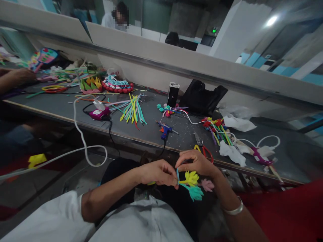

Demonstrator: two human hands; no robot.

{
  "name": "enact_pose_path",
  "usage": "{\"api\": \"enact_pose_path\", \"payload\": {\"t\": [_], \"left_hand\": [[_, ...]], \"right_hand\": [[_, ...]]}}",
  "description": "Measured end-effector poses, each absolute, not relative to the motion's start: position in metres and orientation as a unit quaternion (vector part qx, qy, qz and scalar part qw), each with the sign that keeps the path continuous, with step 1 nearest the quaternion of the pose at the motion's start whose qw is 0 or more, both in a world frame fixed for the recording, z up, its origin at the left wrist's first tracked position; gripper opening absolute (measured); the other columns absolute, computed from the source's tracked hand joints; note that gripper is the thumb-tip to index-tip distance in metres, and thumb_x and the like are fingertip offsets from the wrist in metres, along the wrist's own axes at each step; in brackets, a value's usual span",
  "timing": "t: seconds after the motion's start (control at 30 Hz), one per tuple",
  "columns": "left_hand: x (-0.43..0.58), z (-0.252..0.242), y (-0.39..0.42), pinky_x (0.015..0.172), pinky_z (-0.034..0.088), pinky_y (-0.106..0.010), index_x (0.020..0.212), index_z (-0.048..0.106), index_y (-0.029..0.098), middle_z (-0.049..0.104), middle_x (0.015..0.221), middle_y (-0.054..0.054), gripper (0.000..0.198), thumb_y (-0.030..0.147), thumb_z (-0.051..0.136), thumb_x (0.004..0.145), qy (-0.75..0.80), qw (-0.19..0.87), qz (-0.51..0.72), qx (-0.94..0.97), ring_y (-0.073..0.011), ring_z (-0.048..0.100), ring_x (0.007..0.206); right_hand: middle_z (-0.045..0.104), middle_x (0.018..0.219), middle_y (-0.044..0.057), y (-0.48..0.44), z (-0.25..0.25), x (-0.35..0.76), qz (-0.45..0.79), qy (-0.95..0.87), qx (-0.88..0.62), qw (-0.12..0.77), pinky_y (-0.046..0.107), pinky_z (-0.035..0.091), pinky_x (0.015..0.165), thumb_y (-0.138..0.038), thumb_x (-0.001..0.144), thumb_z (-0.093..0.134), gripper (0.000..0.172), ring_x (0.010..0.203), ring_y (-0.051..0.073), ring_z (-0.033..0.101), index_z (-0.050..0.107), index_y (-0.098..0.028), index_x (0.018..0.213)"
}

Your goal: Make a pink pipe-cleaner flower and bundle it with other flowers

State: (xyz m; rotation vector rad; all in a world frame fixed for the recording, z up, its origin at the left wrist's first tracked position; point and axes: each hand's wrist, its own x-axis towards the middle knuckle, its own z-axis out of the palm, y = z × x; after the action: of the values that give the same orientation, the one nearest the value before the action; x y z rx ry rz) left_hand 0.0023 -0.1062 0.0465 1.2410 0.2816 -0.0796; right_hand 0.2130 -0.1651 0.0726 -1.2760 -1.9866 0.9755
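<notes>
Over my lap, my left hand (160, 172) is closed around the stems of a small bunch of pipe cleaner flowers. A yellow flower (191, 178), a teal flower (195, 193) and a pink flower (207, 185) point to the right, below my other hand. My right hand (193, 161) pinches the upper end of a light blue pipe cleaner (177, 174), which stands upright against the stems at my left fingertips. Just beyond my right hand, scissors (207, 153) with red and yellow handles lie at the table's front edge.
A blue glue gun (165, 130) lies on the grey table (148, 141). Behind it are loose pipe cleaners (133, 109), a flower bunch (168, 110), a black speaker (173, 94) and a black bag (202, 95). A white cable (82, 134) loops at left. Another person's hand (21, 76) is far left.
</notes>
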Motion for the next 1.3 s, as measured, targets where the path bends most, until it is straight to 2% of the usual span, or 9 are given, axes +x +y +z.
{"api": "enact_pose_path", "payload": {"t": [0.17,0.33,0.5,0.67,0.8,0.87,0.97,1.1,1.3], "left_hand": [[0.008,0.044,-0.108,0.040,0.015,-0.023,0.075,0.074,0.014,0.041,0.050,0.006,0.032,0.045,0.072,0.071,0.157,0.768,-0.031,0.620,-0.0053,0.028,0.043],[0.018,0.041,-0.110,0.037,0.013,-0.022,0.066,0.068,0.013,0.039,0.044,0.007,0.021,0.034,0.067,0.071,0.252,0.770,0.075,0.582,-0.0044,0.025,0.037],[0.027,0.036,-0.106,0.038,0.007,-0.021,0.064,0.062,0.013,0.029,0.042,0.011,0.013,0.024,0.068,0.066,0.279,0.831,0.197,0.440,-0.0022,0.014,0.037],[0.029,0.036,-0.103,0.039,0.010,-0.018,0.067,0.061,0.012,0.021,0.045,0.012,0.008,0.018,0.067,0.068,0.240,0.876,0.244,0.341,-0.0023,0.010,0.040],[0.030,0.035,-0.107,0.039,0.012,-0.017,0.070,0.062,0.011,0.020,0.047,0.012,0.009,0.019,0.067,0.071,0.204,0.897,0.243,0.308,-0.0024,0.010,0.042],[0.030,0.036,-0.110,0.039,0.013,-0.016,0.071,0.063,0.012,0.023,0.046,0.012,0.011,0.020,0.070,0.071,0.207,0.884,0.265,0.323,-0.0019,0.012,0.041],[0.029,0.037,-0.115,0.039,0.019,-0.016,0.075,0.065,0.012,0.032,0.045,0.011,0.020,0.029,0.075,0.071,0.229,0.841,0.306,0.383,-0.0016,0.022,0.039],[0.026,0.038,-0.121,0.043,0.036,-0.019,0.083,0.068,0.012,0.048,0.050,0.006,0.030,0.039,0.075,0.072,0.249,0.776,0.318,0.484,-0.0046,0.041,0.041],[0.023,0.038,-0.126,0.048,0.039,-0.018,0.083,0.068,0.010,0.058,0.063,0.001,0.034,0.043,0.072,0.075,0.253,0.746,0.280,0.549,-0.0056,0.049,0.048]], "right_hand": [[0.065,0.071,-0.001,-0.152,0.090,0.213,0.353,-0.808,-0.432,0.192,0.020,0.042,0.064,-0.035,0.084,0.066,0.017,0.067,0.011,0.058,0.076,-0.020,0.083],[0.067,0.070,-0.002,-0.158,0.112,0.206,0.196,-0.835,-0.489,0.160,0.019,0.038,0.059,-0.023,0.084,0.066,0.010,0.063,0.009,0.060,0.073,-0.020,0.077],[0.069,0.071,0.001,-0.184,0.111,0.190,-0.009,-0.824,-0.534,0.190,0.023,0.038,0.062,-0.022,0.089,0.058,0.015,0.067,0.013,0.063,0.070,-0.019,0.080],[0.067,0.064,0.002,-0.209,0.068,0.170,-0.137,-0.754,-0.580,0.277,0.025,0.041,0.061,-0.018,0.091,0.054,0.016,0.060,0.013,0.062,0.070,-0.017,0.088],[0.075,0.081,0.003,-0.218,0.035,0.162,-0.066,-0.669,-0.619,0.406,0.025,0.050,0.069,-0.019,0.091,0.055,0.016,0.069,0.014,0.069,0.071,-0.020,0.096],[0.076,0.084,0.003,-0.219,0.030,0.161,0.010,-0.609,-0.652,0.451,0.026,0.053,0.066,-0.024,0.089,0.059,0.014,0.071,0.016,0.070,0.072,-0.022,0.093],[0.075,0.085,0.003,-0.218,0.034,0.163,0.136,-0.533,-0.668,0.502,0.028,0.054,0.067,-0.031,0.087,0.061,0.016,0.076,0.019,0.069,0.073,-0.023,0.091],[0.074,0.092,0.006,-0.211,0.040,0.165,0.263,-0.443,-0.633,0.578,0.033,0.054,0.077,-0.038,0.083,0.065,0.024,0.085,0.023,0.069,0.071,-0.019,0.097],[0.072,0.079,0.003,-0.202,0.035,0.162,0.237,-0.385,-0.658,0.603,0.030,0.053,0.069,-0.041,0.074,0.074,0.026,0.071,0.018,0.065,0.069,-0.017,0.083]]}}
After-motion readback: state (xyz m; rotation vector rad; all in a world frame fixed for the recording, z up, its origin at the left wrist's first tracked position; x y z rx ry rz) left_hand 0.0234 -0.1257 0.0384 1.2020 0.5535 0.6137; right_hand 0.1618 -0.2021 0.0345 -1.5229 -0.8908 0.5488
